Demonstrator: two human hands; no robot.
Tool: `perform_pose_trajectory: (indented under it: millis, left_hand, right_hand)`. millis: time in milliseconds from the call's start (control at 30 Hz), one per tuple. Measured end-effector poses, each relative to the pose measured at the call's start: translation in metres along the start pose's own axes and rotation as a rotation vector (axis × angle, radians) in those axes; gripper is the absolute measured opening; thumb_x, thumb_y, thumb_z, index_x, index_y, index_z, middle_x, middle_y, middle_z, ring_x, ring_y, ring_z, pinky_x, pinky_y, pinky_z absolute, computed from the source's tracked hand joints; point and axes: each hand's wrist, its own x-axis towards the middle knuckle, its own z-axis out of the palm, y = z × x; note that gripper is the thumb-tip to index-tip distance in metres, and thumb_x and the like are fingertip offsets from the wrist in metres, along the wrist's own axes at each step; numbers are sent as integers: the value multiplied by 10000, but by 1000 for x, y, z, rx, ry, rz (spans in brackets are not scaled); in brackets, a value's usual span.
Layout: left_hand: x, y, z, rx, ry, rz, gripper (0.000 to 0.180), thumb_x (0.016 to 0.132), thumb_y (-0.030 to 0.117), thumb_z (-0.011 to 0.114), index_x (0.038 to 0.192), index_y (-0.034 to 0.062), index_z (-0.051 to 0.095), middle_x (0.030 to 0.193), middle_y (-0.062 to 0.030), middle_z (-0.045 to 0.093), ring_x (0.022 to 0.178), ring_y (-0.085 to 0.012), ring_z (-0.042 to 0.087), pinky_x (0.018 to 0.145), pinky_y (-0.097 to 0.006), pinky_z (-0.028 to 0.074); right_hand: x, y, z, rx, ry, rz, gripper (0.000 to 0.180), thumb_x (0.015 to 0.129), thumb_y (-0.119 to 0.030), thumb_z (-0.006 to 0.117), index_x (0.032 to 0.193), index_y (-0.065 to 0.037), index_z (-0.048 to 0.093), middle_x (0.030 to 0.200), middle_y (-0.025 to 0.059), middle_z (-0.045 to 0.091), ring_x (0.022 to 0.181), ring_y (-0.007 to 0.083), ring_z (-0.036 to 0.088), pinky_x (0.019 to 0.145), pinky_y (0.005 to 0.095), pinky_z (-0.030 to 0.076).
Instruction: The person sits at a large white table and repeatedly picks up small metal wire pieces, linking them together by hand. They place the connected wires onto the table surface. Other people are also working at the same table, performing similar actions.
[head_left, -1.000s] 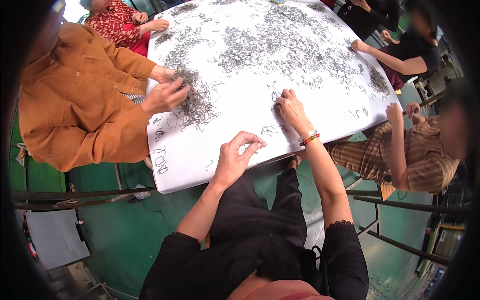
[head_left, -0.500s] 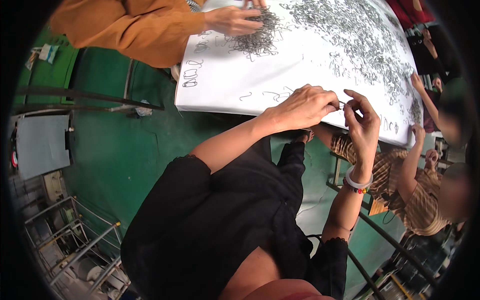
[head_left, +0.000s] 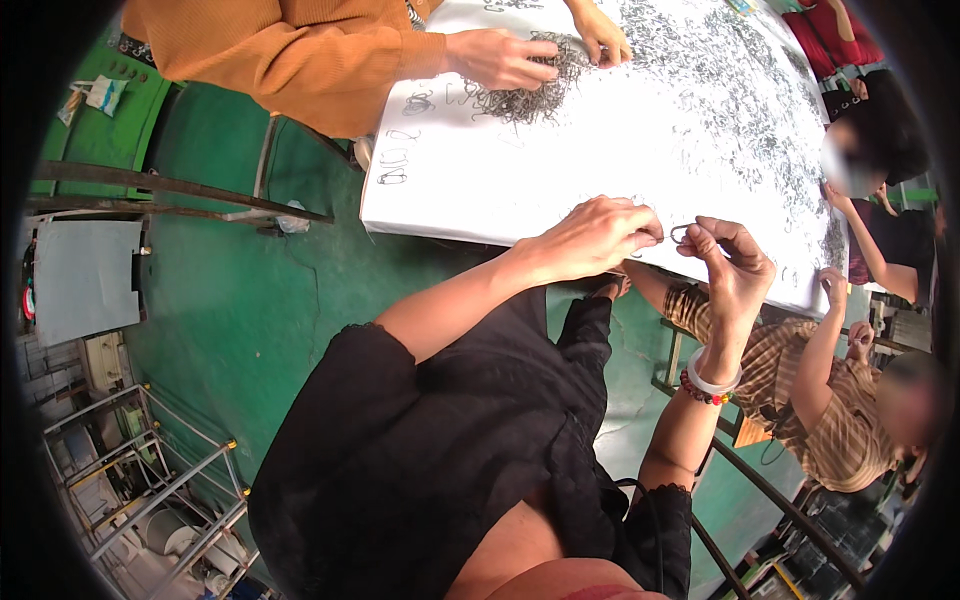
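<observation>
A right hand (head_left: 736, 270) grips a dark bent wire piece (head_left: 680, 227) between thumb and fingers at the near edge of a white-covered table (head_left: 470, 185). The left hand (head_left: 597, 236) is just beside it, fingers curled toward the thumb; whether they close on anything cannot be told. Across the table's left side, a co-worker in orange-brown (head_left: 290, 55) touches a heap of dark wires (head_left: 525, 105), while scattered wires (head_left: 705, 100) cover the far area. A person in stripes (head_left: 845, 440) is at right.
</observation>
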Motion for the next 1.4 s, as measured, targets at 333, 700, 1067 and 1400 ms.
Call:
perform_pose_trajectory:
  millis: [333, 700, 1067, 1400]
  left_hand:
    - [7, -159, -66, 716, 209, -204, 140, 821, 85, 575, 734, -24, 588, 771, -232, 601, 760, -374, 610, 642, -461, 472]
    - [24, -106, -73, 851, 149, -253, 215, 782, 7, 519, 983, -70, 517, 980, -242, 540, 983, -376, 549, 776, -495, 485]
    - [47, -77, -94, 661, 259, -251, 133, 796, 59, 600, 889, -25, 644, 893, -187, 646, 830, -330, 638, 736, -420, 513]
    - [7, 64, 26, -227, -163, 87, 115, 832, 73, 636, 924, 5, 623, 932, -72, 612, 879, -177, 602, 793, -297, 474]
  right_hand:
    - [-15, 3, -16, 84, 29, 67, 151, 827, 32, 631, 972, 38, 674, 822, 58, 634, 707, 122, 635, 616, 214, 506]
    - [-41, -3, -32, 162, 144, 96, 144, 810, 36, 659, 948, 68, 631, 797, 84, 663, 659, 121, 625, 604, 219, 499]
    - [-75, 4, -28, 156, 147, 42, 124, 852, 20, 610, 961, 72, 637, 789, 105, 670, 664, 115, 637, 444, 197, 459]
    - [-93, 25, -23, 227, 255, 30, 100, 832, 46, 628, 930, 64, 628, 805, 77, 657, 685, 106, 621, 603, 205, 495]
